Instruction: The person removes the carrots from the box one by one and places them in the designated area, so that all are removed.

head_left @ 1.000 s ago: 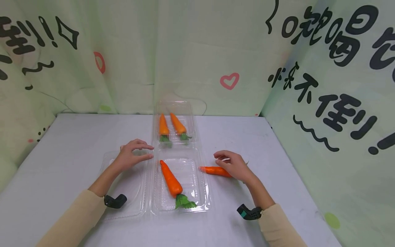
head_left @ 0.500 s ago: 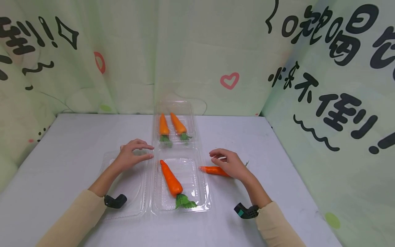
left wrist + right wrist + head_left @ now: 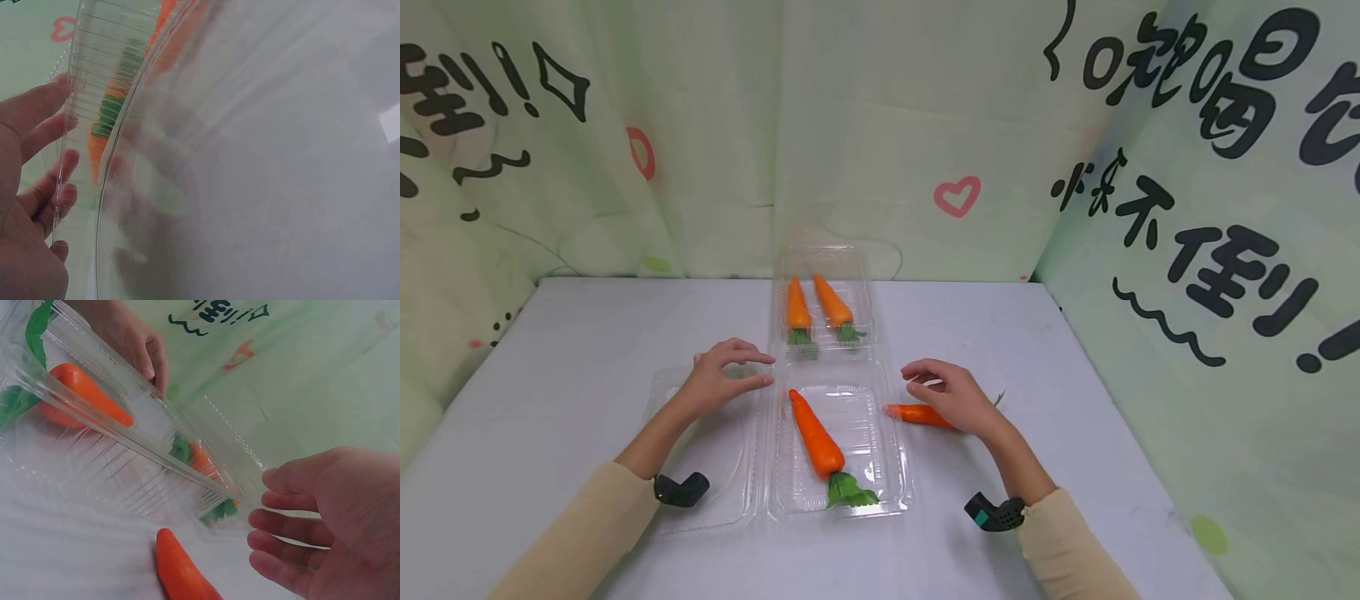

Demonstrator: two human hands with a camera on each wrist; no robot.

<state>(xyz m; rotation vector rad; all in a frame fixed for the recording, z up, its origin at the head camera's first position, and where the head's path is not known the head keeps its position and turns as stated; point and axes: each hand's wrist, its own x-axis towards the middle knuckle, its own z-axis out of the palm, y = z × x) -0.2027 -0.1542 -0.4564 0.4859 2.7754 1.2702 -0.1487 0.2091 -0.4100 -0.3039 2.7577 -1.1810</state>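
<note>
An open clear plastic clamshell box [image 3: 865,498] lies mid-table, holding an orange carrot [image 3: 811,437] with green leaves. My left hand [image 3: 726,379] is at the box's upper left, over the opened lid [image 3: 700,467], fingers and thumb apart. In the left wrist view its fingertips [image 3: 67,159] overlap the clear plastic edge; I cannot tell whether they touch it. My right hand [image 3: 947,392], fingers loosely bent and holding nothing, hovers above a second carrot [image 3: 917,414] that lies right of the box. The hand hides part of that carrot. The right wrist view shows this carrot [image 3: 181,569] below the fingers.
Behind the open box stands another clear plastic box [image 3: 867,292] with two smaller carrots [image 3: 833,302] in it. The white table [image 3: 587,350] is enclosed by pale green printed curtains [image 3: 865,125] at the back and sides.
My right hand has drifted left and slightly up toward the box, over the loose carrot. My left hand and the carrots stay where they were.
</note>
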